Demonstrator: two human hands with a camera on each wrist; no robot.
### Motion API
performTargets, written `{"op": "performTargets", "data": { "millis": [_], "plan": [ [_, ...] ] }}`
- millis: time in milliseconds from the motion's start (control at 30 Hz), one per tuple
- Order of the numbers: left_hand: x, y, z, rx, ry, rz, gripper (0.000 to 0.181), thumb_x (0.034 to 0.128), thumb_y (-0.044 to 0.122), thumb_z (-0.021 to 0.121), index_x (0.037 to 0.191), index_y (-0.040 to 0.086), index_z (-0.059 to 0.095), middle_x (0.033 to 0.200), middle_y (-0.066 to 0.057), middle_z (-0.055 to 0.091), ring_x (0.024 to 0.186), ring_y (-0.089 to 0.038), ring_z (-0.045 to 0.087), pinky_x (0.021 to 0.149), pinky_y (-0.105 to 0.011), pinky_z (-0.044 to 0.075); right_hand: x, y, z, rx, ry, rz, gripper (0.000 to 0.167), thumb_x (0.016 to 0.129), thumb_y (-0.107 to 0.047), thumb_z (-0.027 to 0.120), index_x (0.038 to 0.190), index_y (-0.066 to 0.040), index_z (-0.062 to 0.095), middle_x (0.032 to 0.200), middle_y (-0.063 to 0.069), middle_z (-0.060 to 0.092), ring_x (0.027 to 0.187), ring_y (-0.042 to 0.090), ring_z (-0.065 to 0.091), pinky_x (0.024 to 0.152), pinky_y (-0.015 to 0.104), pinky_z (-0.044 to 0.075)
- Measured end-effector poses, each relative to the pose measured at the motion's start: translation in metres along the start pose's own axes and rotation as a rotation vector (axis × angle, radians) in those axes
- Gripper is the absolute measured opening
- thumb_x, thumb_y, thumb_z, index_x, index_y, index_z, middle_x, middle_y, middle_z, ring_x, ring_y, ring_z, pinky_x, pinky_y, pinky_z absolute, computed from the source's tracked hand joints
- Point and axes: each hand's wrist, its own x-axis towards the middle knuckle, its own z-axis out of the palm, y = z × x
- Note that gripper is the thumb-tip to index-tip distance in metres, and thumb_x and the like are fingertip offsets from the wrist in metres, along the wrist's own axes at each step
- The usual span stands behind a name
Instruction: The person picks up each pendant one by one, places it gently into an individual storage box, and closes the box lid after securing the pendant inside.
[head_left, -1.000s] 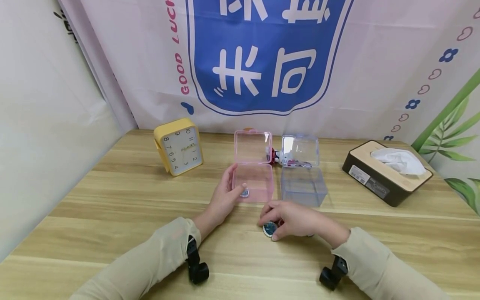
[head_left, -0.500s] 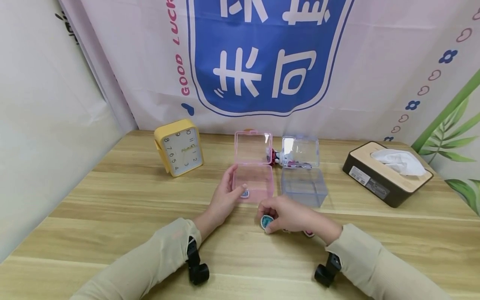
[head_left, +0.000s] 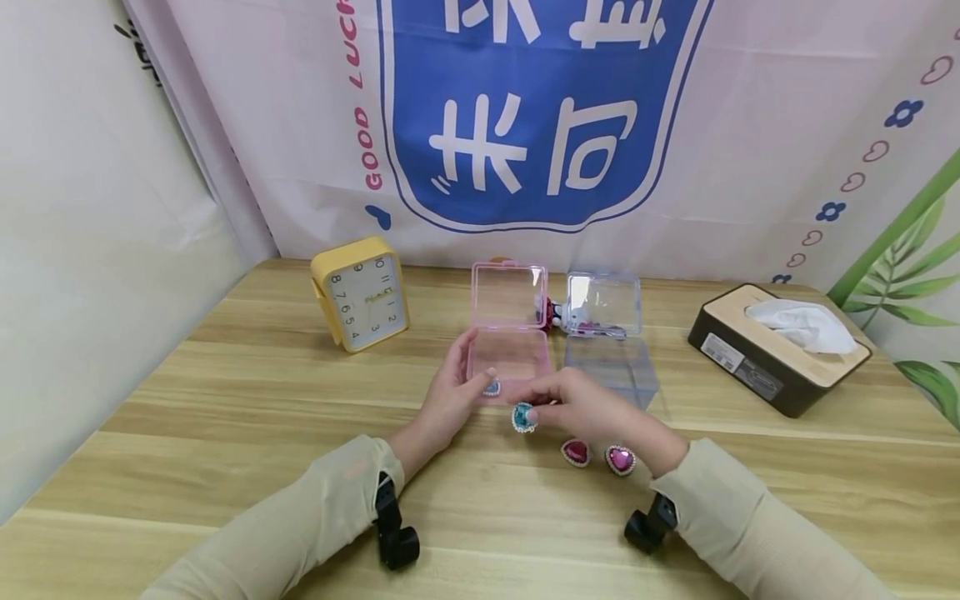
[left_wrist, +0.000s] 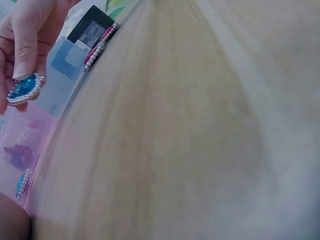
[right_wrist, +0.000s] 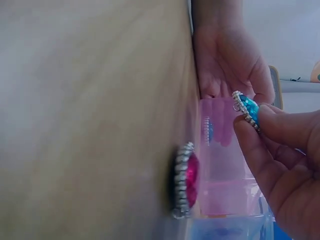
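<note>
The right hand (head_left: pixel 592 407) pinches a teal gem with a beaded rim (head_left: pixel 523 417) between thumb and fingers, just in front of the pink clear box (head_left: pixel 517 354). Around that box's left side the left hand (head_left: pixel 447 392) rests its fingers, thumb at the front. A blue gem (head_left: pixel 491 387) lies inside the pink box, also visible in the right wrist view. The box's lid stands raised. To its right is a bluish clear box (head_left: pixel 611 360) with a raised lid. A red gem (head_left: pixel 576 452) and a pink heart gem (head_left: pixel 620 459) lie on the table below the right hand.
A yellow clock (head_left: pixel 362 293) stands at the back left. A tissue box (head_left: pixel 780 348) is at the right. Behind the raised lids lies a small red and white figure (head_left: pixel 555 315). A printed cloth (head_left: pixel 300 125) hangs behind the table.
The right hand has lifted the teal gem and moved it up and left, closer to the pink box. The red and pink gems have come into view. The left hand stays at the box.
</note>
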Motion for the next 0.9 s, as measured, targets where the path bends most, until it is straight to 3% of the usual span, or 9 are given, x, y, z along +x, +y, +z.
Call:
{"op": "performTargets", "data": {
  "millis": [333,467,633,900],
  "plan": [
    [0.001,-0.001,0.0,-0.004,0.006,-0.004,0.066,0.0864,0.002,0.056,0.144,0.005,0.024,0.154,-0.013,0.016,0.141,-0.026,0.014,0.116,-0.037,0.013,0.011,-0.009,-0.017,0.004,0.074,-0.001,0.028,0.089,0.003,0.053,0.114,-0.003,0.065,0.111,0.013,0.066,0.083,0.014,0.062,0.072,0.031,0.055],
    [0.0,0.0,0.0,-0.004,0.005,-0.003,0.065,0.0869,0.003,0.055,0.144,0.005,0.024,0.154,-0.014,0.015,0.142,-0.027,0.013,0.116,-0.038,0.013,0.018,-0.01,-0.024,-0.011,0.104,0.02,0.028,0.09,0.003,0.051,0.113,-0.004,0.065,0.111,0.011,0.066,0.081,0.012,0.057,0.068,0.024,0.05],
    [0.0,0.0,0.0,-0.002,-0.006,0.0,0.066,0.0868,0.003,0.056,0.145,0.005,0.023,0.154,-0.015,0.014,0.141,-0.029,0.012,0.116,-0.04,0.013,0.029,-0.01,-0.032,-0.036,0.108,0.035,0.027,0.091,0.004,0.049,0.112,-0.002,0.065,0.109,0.012,0.066,0.074,0.02,0.055,0.062,0.024,0.048],
    [0.0,-0.001,0.0,-0.019,-0.004,0.006,0.066,0.0866,0.002,0.056,0.144,0.005,0.024,0.154,-0.015,0.013,0.142,-0.028,0.011,0.116,-0.039,0.012,0.049,-0.006,-0.037,-0.139,0.104,0.038,0.024,0.089,0.003,0.054,0.108,-0.001,0.067,0.107,0.012,0.068,0.089,0.018,0.064,0.076,0.028,0.055]
  ]
}}
